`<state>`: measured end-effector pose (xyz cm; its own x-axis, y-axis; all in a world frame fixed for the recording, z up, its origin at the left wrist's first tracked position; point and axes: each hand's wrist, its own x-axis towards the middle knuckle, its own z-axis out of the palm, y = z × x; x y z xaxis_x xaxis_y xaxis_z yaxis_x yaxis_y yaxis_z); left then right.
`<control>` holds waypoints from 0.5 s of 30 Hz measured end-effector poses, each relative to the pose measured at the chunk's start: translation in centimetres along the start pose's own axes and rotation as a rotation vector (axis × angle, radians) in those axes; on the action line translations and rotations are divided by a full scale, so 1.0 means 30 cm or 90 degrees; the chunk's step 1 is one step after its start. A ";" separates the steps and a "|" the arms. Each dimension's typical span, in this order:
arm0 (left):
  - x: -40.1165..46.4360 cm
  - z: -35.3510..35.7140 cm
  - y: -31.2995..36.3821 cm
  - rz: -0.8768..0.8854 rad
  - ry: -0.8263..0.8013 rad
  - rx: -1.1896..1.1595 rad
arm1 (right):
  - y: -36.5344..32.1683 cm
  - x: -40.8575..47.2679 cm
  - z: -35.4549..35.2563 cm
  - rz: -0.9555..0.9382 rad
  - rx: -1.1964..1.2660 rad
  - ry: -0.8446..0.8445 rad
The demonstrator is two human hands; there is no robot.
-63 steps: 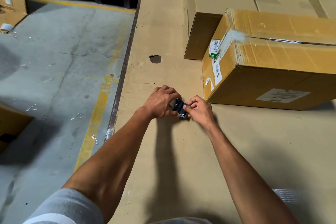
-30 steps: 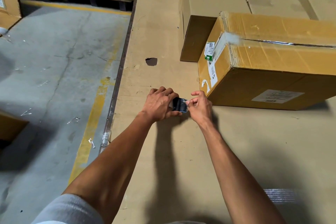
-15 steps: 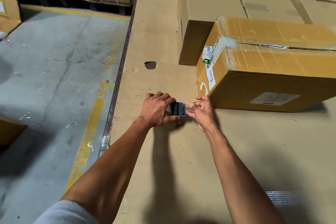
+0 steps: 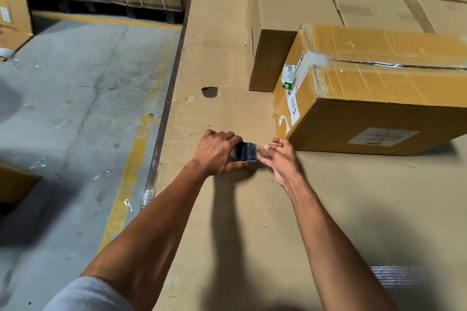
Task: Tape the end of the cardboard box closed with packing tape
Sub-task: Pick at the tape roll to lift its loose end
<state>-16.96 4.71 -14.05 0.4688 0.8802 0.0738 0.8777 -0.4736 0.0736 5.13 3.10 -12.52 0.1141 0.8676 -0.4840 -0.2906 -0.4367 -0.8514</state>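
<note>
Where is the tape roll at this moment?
In the head view, the tape roll is low centre, gripped by the left hand, just left of the cardboard box's near corner.

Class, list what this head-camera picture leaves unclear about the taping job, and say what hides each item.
1. Tape roll: mostly covered by the left hand.
2. Free tape end at the right hand: clear and glary, so its length is unreadable.
3. Cardboard box: its far end is cut off by the right edge.
4. Box labels: print too small.
</note>
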 end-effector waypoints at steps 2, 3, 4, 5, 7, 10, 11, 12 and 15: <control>0.003 -0.008 -0.003 0.007 -0.007 -0.001 | 0.004 0.012 -0.002 0.018 -0.004 -0.012; 0.005 -0.014 -0.005 0.010 -0.008 -0.001 | 0.008 0.020 -0.004 0.025 -0.009 -0.016; 0.007 -0.020 -0.006 0.013 -0.009 -0.002 | 0.010 0.025 -0.006 0.031 -0.014 -0.015; 0.011 -0.024 -0.007 0.017 -0.007 -0.001 | 0.013 0.031 -0.007 0.035 -0.017 -0.014; 0.017 -0.029 -0.009 0.026 0.001 0.002 | 0.014 0.036 -0.007 0.045 -0.007 -0.021; 0.023 -0.028 -0.012 0.029 0.006 0.012 | 0.002 0.034 0.001 0.045 0.006 -0.034; 0.026 -0.027 -0.012 0.028 0.008 0.013 | 0.002 0.035 0.006 0.039 -0.002 -0.034; 0.029 -0.029 -0.012 0.026 0.010 0.012 | 0.003 0.035 0.011 0.033 -0.012 -0.028; 0.036 -0.031 -0.016 0.025 0.014 0.013 | 0.017 0.043 0.033 0.031 -0.069 0.005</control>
<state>-16.98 5.85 -13.08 0.5008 0.8600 0.0979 0.8606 -0.5069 0.0501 4.19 4.24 -13.38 0.1099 0.8428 -0.5268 -0.1918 -0.5021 -0.8433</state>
